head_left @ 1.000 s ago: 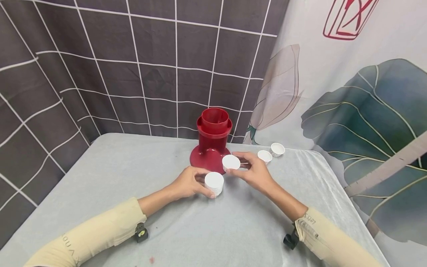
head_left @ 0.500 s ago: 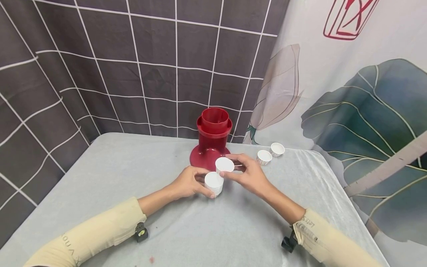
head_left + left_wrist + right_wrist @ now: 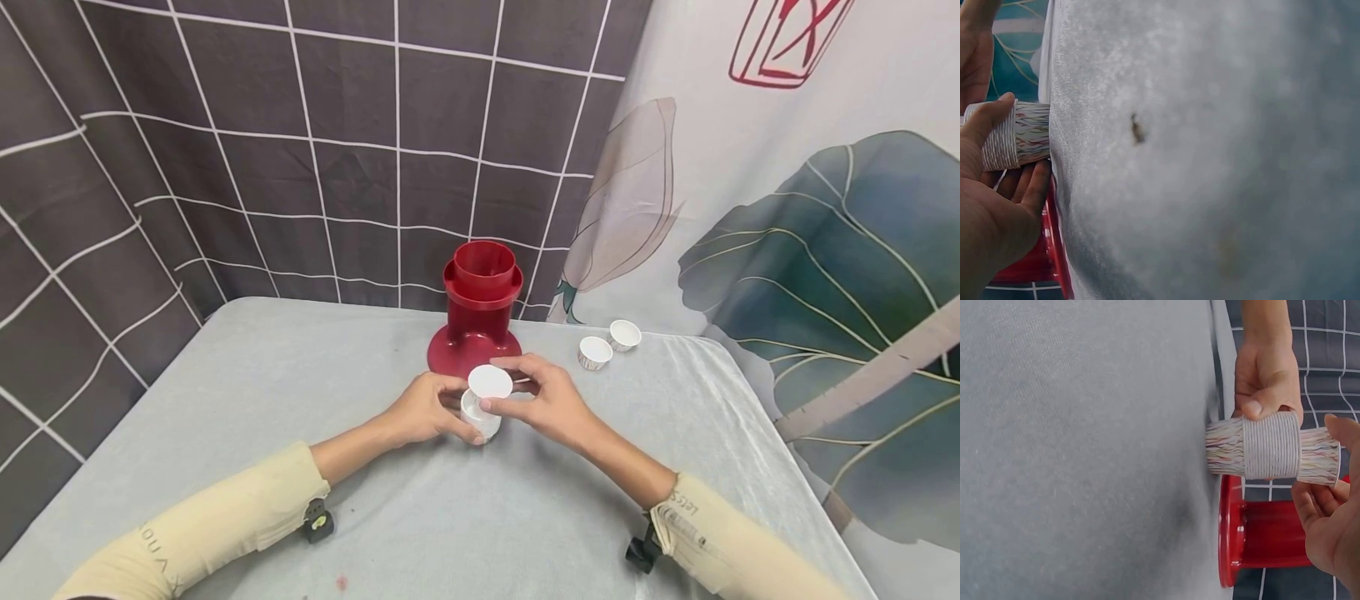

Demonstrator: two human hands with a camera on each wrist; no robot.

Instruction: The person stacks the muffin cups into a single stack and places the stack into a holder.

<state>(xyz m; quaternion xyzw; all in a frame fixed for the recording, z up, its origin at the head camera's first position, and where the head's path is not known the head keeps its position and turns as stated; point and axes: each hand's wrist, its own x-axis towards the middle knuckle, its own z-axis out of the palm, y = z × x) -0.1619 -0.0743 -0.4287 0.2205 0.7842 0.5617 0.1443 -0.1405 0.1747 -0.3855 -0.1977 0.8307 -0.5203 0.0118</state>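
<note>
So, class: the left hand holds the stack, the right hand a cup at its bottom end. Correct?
Wrong end: the right wrist view shows the right hand holding the cup at the top. The left hand does hold the stack.

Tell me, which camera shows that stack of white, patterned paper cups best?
The right wrist view: it shows the white paper-cup stack side-on, many rims and patterned wall visible. The head view looks down, with another white paper cup hiding part; in the left wrist view, the left hand covers part.
</note>
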